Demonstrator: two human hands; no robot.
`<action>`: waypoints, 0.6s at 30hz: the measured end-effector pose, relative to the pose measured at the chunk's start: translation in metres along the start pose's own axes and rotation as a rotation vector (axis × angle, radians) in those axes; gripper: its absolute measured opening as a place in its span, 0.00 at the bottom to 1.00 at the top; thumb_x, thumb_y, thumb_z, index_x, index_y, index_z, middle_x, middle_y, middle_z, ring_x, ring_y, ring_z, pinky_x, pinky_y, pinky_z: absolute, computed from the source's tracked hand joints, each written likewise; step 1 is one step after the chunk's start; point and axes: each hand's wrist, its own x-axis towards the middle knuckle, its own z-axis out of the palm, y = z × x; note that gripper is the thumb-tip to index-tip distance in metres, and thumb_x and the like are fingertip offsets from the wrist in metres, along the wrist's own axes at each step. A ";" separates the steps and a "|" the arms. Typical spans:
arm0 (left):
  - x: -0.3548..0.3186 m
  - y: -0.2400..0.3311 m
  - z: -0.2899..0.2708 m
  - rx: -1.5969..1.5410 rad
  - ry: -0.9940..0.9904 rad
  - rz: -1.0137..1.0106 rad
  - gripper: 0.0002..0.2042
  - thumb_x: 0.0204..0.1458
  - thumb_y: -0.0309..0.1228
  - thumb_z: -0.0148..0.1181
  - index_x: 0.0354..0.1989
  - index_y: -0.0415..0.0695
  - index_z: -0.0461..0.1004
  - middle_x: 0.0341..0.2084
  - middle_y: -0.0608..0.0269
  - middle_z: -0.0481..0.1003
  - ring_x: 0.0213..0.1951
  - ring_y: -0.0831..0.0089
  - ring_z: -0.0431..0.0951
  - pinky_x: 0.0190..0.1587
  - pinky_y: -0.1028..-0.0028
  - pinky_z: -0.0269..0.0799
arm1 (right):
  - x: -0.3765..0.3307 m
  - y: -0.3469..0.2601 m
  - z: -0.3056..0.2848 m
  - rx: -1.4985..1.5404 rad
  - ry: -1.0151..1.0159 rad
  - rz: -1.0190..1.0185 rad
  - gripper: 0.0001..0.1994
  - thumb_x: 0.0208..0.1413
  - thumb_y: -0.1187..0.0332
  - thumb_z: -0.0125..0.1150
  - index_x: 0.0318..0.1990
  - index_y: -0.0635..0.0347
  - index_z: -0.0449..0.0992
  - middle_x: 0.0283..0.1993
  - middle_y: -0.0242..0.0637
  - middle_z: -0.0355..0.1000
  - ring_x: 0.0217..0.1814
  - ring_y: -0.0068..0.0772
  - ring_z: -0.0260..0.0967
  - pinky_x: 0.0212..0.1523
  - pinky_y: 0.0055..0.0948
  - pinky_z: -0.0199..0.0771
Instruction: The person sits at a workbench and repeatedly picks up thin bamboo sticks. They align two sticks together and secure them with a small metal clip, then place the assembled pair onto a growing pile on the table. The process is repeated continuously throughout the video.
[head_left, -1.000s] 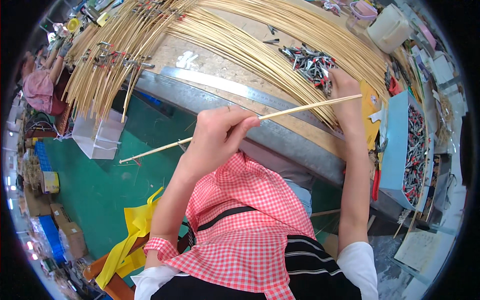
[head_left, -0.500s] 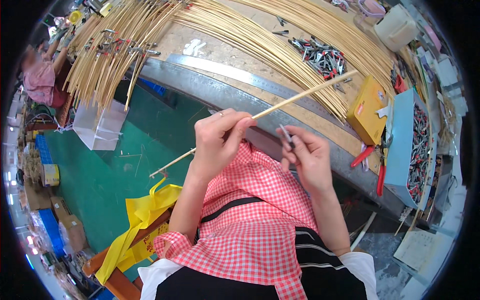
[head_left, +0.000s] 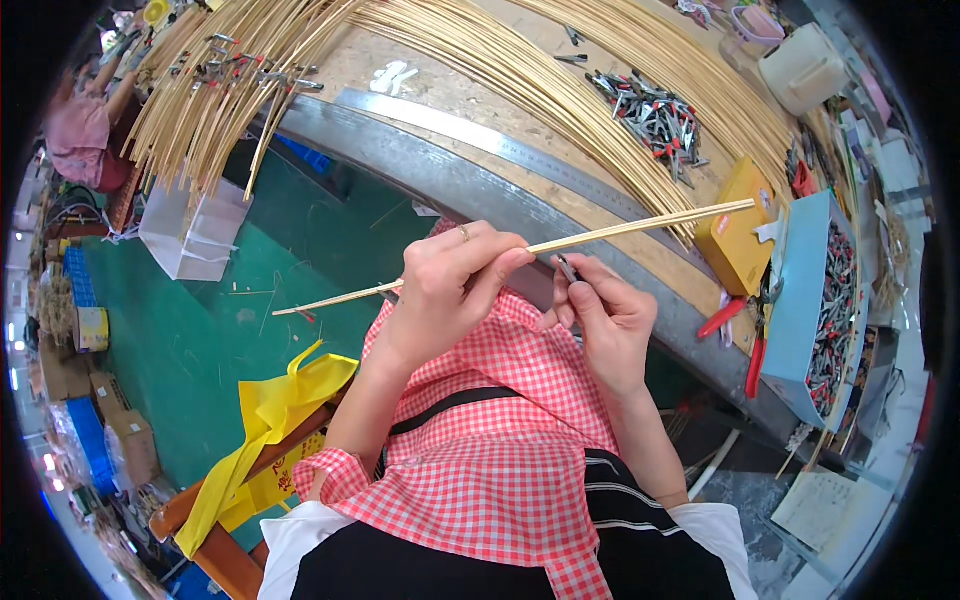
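My left hand (head_left: 450, 290) pinches a long thin bamboo strip (head_left: 640, 226) near its middle and holds it level in front of my chest. One end of the strip reaches toward the yellow box, the other sticks out left over the green floor. My right hand (head_left: 605, 320) is closed on a small dark metal clip (head_left: 567, 268), held just under the strip beside my left fingertips. A red checked apron (head_left: 480, 440) covers my lap below both hands.
A curved workbench (head_left: 470, 180) carries many bent bamboo strips (head_left: 500, 70), a metal ruler (head_left: 540, 160) and a pile of clips (head_left: 655, 110). A yellow box (head_left: 738, 235), a blue tray of clips (head_left: 825, 300) and red-handled pliers (head_left: 740, 335) sit right. Another person (head_left: 85, 125) works far left.
My right hand left the far end of the strip, came back toward my chest holding a small clip, and now sits under the strip. The strip has levelled out slightly.
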 end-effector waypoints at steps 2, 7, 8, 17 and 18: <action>-0.001 0.003 0.001 -0.012 -0.013 -0.014 0.02 0.47 0.22 0.61 0.30 0.38 0.76 0.20 0.58 0.73 0.21 0.65 0.73 0.23 0.72 0.67 | 0.000 0.001 0.003 0.005 0.022 -0.033 0.11 0.58 0.81 0.51 0.46 0.73 0.73 0.33 0.40 0.70 0.24 0.20 0.64 0.28 0.21 0.77; 0.000 0.004 0.007 -0.018 0.006 0.063 0.03 0.46 0.18 0.60 0.29 0.36 0.76 0.18 0.57 0.74 0.19 0.70 0.73 0.22 0.77 0.65 | 0.000 -0.004 0.006 -0.063 0.031 -0.061 0.10 0.58 0.81 0.51 0.46 0.74 0.73 0.33 0.40 0.70 0.24 0.19 0.64 0.28 0.21 0.78; -0.001 0.004 0.007 -0.017 0.008 0.069 0.03 0.46 0.18 0.60 0.29 0.36 0.76 0.18 0.57 0.74 0.19 0.70 0.73 0.22 0.77 0.65 | 0.000 -0.003 0.005 -0.068 0.031 -0.063 0.10 0.58 0.81 0.51 0.46 0.75 0.73 0.33 0.40 0.70 0.25 0.19 0.64 0.27 0.21 0.78; -0.001 0.003 0.000 -0.079 -0.091 0.001 0.03 0.48 0.22 0.59 0.31 0.38 0.76 0.20 0.58 0.72 0.22 0.65 0.74 0.25 0.71 0.67 | 0.004 -0.017 0.010 -0.177 0.075 -0.199 0.11 0.56 0.75 0.56 0.44 0.74 0.74 0.38 0.41 0.71 0.31 0.24 0.68 0.35 0.19 0.73; 0.000 0.003 -0.001 -0.085 -0.130 0.015 0.03 0.48 0.22 0.59 0.30 0.37 0.76 0.19 0.58 0.73 0.21 0.67 0.74 0.24 0.72 0.67 | 0.006 -0.018 0.006 -0.167 0.080 -0.235 0.11 0.56 0.75 0.56 0.44 0.74 0.74 0.38 0.42 0.71 0.31 0.24 0.68 0.34 0.19 0.72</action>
